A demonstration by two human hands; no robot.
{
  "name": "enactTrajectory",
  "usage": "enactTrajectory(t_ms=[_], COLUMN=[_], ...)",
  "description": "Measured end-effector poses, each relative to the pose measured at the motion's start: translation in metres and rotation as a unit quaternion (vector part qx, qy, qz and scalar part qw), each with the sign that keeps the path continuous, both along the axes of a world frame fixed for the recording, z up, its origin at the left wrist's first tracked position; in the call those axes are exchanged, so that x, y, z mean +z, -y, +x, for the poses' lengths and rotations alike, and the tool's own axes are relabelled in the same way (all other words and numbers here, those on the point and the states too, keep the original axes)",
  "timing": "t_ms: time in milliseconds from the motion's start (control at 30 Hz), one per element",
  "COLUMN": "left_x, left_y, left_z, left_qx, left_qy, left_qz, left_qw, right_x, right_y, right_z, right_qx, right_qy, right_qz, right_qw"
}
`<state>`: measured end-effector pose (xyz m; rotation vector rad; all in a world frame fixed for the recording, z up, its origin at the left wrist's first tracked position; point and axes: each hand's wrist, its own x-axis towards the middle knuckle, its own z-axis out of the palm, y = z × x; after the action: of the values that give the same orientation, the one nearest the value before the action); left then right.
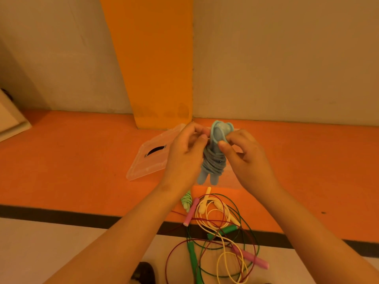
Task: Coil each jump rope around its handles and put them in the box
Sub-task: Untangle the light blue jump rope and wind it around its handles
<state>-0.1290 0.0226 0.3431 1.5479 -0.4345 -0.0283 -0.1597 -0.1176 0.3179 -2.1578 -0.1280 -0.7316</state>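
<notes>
A light blue jump rope is held up in front of me, its cord coiled round the two handles. My left hand grips the bundle from the left. My right hand pinches the cord's last loop near the handle tops. Behind the hands a clear plastic box lid lies flat on the orange floor. The box itself is mostly hidden by my hands. On the floor below lie a coiled pale green rope and a tangle of loose yellow, green and pink-handled ropes.
An orange pillar and a beige wall stand just behind the lid. A black stripe divides the orange floor from the pale floor nearer me. A pale cabinet corner shows at far left. A dark object sits at the bottom edge.
</notes>
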Motion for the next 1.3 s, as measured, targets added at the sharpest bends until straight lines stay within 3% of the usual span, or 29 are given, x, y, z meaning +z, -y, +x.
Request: enactTrajectory(t_ms=[433, 633, 867, 1067, 1300], left_x=[-0.003, -0.002, -0.003, -0.009, -0.008], left_y=[0.002, 0.001, 0.005, 0.003, 0.003], left_z=[0.003, 0.004, 0.006, 0.003, 0.006], left_qx=[0.009, -0.027, 0.031, 0.069, 0.049], left_qy=[-0.053, -0.158, -0.063, -0.004, -0.053], left_qz=[0.017, -0.019, 0.058, 0.067, 0.039], left_qw=[0.998, 0.987, 0.996, 0.995, 0.997], right_x=[-0.001, -0.005, -0.006, -0.002, -0.003], right_y=[-0.003, -0.001, -0.006, -0.008, -0.009], right_z=[-0.002, 0.002, -0.001, 0.0, 0.001], right_qx=[-0.002, -0.007, -0.018, -0.006, -0.019], right_qy=[-0.004, 0.016, 0.054, 0.045, 0.032], right_qz=[-0.027, -0.064, -0.091, -0.094, -0.101], right_qw=[1.0, 0.998, 0.994, 0.995, 0.994])
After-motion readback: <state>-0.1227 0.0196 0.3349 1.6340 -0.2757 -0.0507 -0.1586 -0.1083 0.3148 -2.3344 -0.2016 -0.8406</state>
